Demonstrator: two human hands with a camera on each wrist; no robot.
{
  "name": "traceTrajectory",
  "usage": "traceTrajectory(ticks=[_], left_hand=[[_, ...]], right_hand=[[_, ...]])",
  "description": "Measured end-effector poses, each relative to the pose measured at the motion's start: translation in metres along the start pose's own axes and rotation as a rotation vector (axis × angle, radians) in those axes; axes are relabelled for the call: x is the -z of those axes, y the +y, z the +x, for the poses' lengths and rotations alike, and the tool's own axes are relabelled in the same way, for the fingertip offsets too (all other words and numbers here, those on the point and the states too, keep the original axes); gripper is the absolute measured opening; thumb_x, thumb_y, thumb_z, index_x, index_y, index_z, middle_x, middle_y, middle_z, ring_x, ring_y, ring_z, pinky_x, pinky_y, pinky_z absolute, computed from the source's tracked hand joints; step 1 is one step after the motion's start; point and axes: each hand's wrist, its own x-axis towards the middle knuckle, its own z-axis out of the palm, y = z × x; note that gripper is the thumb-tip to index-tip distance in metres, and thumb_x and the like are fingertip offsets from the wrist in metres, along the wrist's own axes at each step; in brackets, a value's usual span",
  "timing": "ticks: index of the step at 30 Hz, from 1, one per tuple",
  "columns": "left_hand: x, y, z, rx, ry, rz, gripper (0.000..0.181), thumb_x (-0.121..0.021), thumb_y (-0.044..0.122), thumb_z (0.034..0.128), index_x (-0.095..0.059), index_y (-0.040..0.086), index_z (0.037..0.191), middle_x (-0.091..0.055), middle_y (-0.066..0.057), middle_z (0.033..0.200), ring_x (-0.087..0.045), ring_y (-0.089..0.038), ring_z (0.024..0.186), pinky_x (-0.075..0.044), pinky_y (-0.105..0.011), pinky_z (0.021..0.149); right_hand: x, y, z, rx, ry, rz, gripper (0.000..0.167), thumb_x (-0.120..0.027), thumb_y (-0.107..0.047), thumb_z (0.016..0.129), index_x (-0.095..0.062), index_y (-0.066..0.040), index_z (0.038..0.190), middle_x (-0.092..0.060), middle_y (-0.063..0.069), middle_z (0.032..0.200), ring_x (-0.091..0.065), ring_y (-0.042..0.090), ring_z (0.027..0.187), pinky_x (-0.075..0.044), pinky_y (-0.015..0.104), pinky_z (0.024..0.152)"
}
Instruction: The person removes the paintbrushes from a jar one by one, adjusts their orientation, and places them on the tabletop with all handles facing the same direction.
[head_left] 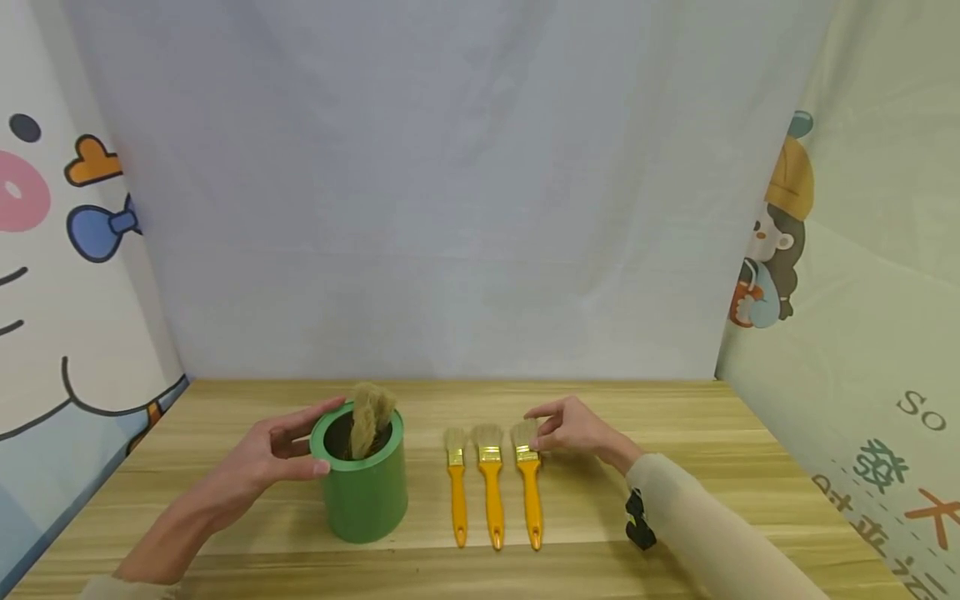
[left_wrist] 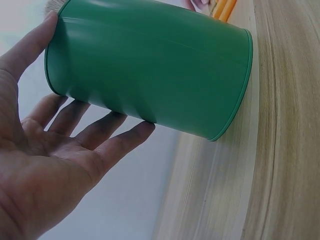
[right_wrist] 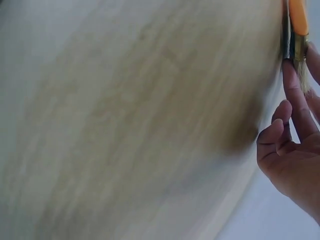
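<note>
My left hand [head_left: 255, 457] holds a green can [head_left: 367, 500] near its rim, the thumb on the near side and the fingers behind. In the left wrist view, its fingertips touch the can's wall. Tan bristles [head_left: 367, 417] stick up out of the can; whatever carries them is hidden inside. Three paintbrushes with orange handles lie side by side on the table: a narrow one [head_left: 458, 500], a middle one [head_left: 492, 500] and a right one [head_left: 532, 500]. My right hand [head_left: 576, 429] pinches the right paintbrush around its bristle end, thumb and index finger on either side.
The wooden table [head_left: 247, 550] runs back to a pale cloth [head_left: 450, 208]. Printed sheets stand on the left [head_left: 82, 333] and right [head_left: 847, 333]. A black item [head_left: 639, 521] hangs at the right sleeve [head_left: 697, 517].
</note>
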Motion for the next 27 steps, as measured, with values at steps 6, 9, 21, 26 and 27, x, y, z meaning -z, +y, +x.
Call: traceTrajectory(ticks=[6, 9, 21, 26, 27], left_hand=[[-0.0018, 0.0017, -0.0001, 0.003, 0.001, -0.007, 0.075, -0.071, 0.007, 0.0989, -0.036, 0.009, 0.165, -0.028, -0.022, 0.168, -0.036, -0.055, 0.144, -0.056, -0.041, 0.096], [-0.0024, 0.0019, -0.0002, 0.003, 0.004, -0.012, 0.075, -0.071, 0.007, 0.0986, -0.037, 0.010, 0.165, -0.029, -0.022, 0.168, -0.037, -0.054, 0.144, -0.056, -0.042, 0.096], [-0.0011, 0.0013, -0.0002, -0.006, -0.008, -0.013, 0.075, -0.070, 0.007, 0.0993, -0.036, 0.009, 0.165, -0.028, -0.023, 0.168, -0.037, -0.055, 0.144, -0.056, -0.040, 0.096], [-0.0001, 0.0004, 0.0001, 0.010, -0.002, -0.012, 0.076, -0.071, 0.008, 0.0986, -0.035, 0.009, 0.166, -0.027, -0.022, 0.169, -0.036, -0.055, 0.144, -0.055, -0.041, 0.096], [0.0002, 0.0003, 0.0001, 0.014, -0.002, -0.013, 0.076, -0.071, 0.008, 0.0985, -0.035, 0.008, 0.166, -0.027, -0.021, 0.169, -0.036, -0.055, 0.145, -0.055, -0.041, 0.096]], right_hand=[[0.0000, -0.0005, 0.0012, 0.014, -0.001, -0.037, 0.051, -0.083, -0.005, 0.090, -0.065, 0.012, 0.134, -0.078, 0.013, 0.094, -0.072, 0.018, 0.084, -0.055, 0.030, 0.076], [-0.0003, -0.0005, 0.0016, 0.021, 0.001, -0.077, 0.050, -0.083, -0.006, 0.090, -0.066, 0.012, 0.133, -0.077, 0.009, 0.092, -0.069, 0.016, 0.082, -0.054, 0.030, 0.074], [0.0032, -0.0005, 0.0032, 0.043, -0.016, -0.114, 0.050, -0.083, -0.006, 0.091, -0.065, 0.013, 0.134, -0.074, 0.008, 0.089, -0.064, 0.015, 0.078, -0.051, 0.030, 0.071], [0.0036, -0.0011, 0.0027, 0.032, -0.022, -0.127, 0.050, -0.081, -0.006, 0.092, -0.064, 0.012, 0.135, -0.074, 0.007, 0.088, -0.061, 0.015, 0.076, -0.047, 0.030, 0.066], [0.0035, -0.0010, 0.0028, 0.028, -0.021, -0.130, 0.050, -0.081, -0.007, 0.093, -0.064, 0.012, 0.135, -0.074, 0.006, 0.088, -0.061, 0.015, 0.075, -0.046, 0.030, 0.065]])
